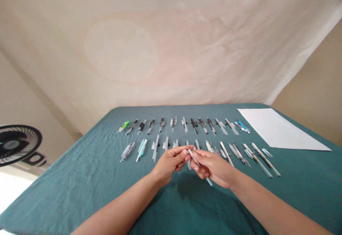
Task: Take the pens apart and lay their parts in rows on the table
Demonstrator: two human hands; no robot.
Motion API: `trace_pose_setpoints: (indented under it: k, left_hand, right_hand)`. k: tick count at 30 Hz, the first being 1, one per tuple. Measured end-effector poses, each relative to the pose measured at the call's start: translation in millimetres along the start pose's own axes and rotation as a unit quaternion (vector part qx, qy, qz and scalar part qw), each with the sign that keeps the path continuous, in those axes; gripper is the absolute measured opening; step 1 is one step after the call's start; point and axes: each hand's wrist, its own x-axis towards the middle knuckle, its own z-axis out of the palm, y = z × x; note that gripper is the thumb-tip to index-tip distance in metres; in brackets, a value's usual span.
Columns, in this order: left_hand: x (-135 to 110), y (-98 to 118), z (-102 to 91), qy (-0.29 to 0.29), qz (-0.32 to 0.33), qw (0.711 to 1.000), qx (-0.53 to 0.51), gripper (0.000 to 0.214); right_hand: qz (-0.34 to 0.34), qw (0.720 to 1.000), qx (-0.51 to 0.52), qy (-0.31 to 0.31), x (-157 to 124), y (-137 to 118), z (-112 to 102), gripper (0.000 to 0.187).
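Over the near middle of the table, both hands meet on one slim, pale pen (209, 181). My right hand (213, 165) is closed round its barrel, whose lower end sticks out below the palm, slanting toward me. At the pen's upper tip, the fingers of my left hand (171, 162) are pinched together; whether they hold a small part there is too fine to make out. Just behind the hands lies a row of pens with loose caps and parts, including a white pen (226, 153) and a teal-and-white pen (141, 150). My hands hide some of that row.
Another row of pens lies farther back, with a green pen (124, 126) at its left and a blue pen (243, 126) at its right. A white sheet (283, 130) covers the far right of the green tablecloth (88, 178). Off the left edge stands a fan (20, 145).
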Motion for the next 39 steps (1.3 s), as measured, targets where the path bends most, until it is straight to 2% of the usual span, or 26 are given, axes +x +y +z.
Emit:
trace_pose_setpoints:
  k: [4,9,14,25,27,31,35,39]
  left_hand:
    - [-1.5,-1.1,1.9,0.001,0.002,1.000,-0.013,0.047]
    - [-2.3,-2.8,0.9,-0.017,-0.005,1.000,-0.025,0.037]
    - [-1.2,-5.7,-2.3,-0.006,0.008,1.000,-0.018,0.028]
    - [2.2,-12.1,-4.4,0.050,0.011,0.999,-0.016,0.028]
    - [2.8,-10.0,-4.8,0.039,0.005,0.999,-0.037,0.029]
    - [4.3,-6.8,-8.2,0.025,-0.010,0.998,-0.063,0.030]
    - [5.1,-8.4,-10.9,0.016,-0.014,0.998,-0.064,0.030]
    - [5.4,-9.6,-11.7,0.022,-0.012,0.998,-0.060,0.032]
  right_hand:
    - [0.007,0.997,0.047,-0.054,-0.1,2.5,-1.4,0.026]
    - [0.009,0.996,0.026,-0.089,1.2,6.1,-9.8,0.023]
    - [0.019,0.997,-0.016,-0.071,1.7,8.0,-10.3,0.025]
    - [-0.011,0.997,-0.057,0.059,4.6,16.4,2.2,0.029]
    - [-0.015,0.998,-0.037,0.048,3.6,14.6,2.1,0.030]
    - [0.014,1.000,-0.012,-0.016,1.7,10.4,-1.6,0.036]
    - [0.012,1.000,-0.015,-0.013,2.0,11.6,-5.0,0.026]
    - [0.027,0.999,0.013,-0.023,3.4,14.8,-5.2,0.034]
